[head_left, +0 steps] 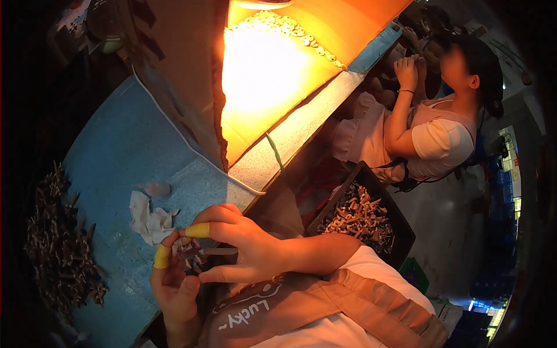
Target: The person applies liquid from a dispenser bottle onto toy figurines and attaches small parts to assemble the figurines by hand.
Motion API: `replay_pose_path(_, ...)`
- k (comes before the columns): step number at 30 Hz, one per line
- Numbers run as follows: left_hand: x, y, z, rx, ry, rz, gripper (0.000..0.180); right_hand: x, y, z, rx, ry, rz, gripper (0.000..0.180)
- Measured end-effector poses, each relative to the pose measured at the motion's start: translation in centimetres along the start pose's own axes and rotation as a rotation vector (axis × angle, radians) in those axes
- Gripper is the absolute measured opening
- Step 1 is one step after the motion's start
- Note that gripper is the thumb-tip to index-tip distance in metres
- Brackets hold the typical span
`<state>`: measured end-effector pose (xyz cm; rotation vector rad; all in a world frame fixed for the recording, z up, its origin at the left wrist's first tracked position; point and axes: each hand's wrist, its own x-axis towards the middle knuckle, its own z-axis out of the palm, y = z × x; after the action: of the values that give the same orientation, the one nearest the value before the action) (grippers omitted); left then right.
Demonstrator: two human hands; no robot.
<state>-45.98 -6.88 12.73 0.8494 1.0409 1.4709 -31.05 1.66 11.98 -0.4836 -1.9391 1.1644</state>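
My left hand (177, 293) and my right hand (249, 246) meet at the front edge of the blue table. Between their fingertips they hold a small figurine (190, 255) with a brown and dark body; its finer details are too small to make out. Fingers of both hands close around it from either side. Yellow wrapping covers one finger of each hand. Just beyond the fingers, a crumpled white tissue (149, 219) lies on the table.
A heap of small brown pieces (61, 249) covers the table's left side. A brightly lit cardboard box (180, 75) holds small round pieces (290, 29). A black crate (404, 232) of small parts stands right. A white cord (191, 148) crosses the table. Another person (441, 127) sits beyond.
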Motion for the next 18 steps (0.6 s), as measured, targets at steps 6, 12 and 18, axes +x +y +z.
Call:
replay_pose_path(6,0.3,-0.2,0.6,0.09,0.077,0.036,0.083,0.4,0.4,-0.2,-0.052,-0.003,-0.047,0.059)
replay_pose_path(12,0.0,-0.9,-0.1,0.025,0.018,0.091,0.075,0.4,0.3,0.2,-0.018,0.008,-0.037,0.054)
replay_pose_path(18,-0.8,-0.7,-0.4,-0.029,0.019,0.053,0.073,-0.3,0.1,0.4,0.003,-0.023,0.012,0.056)
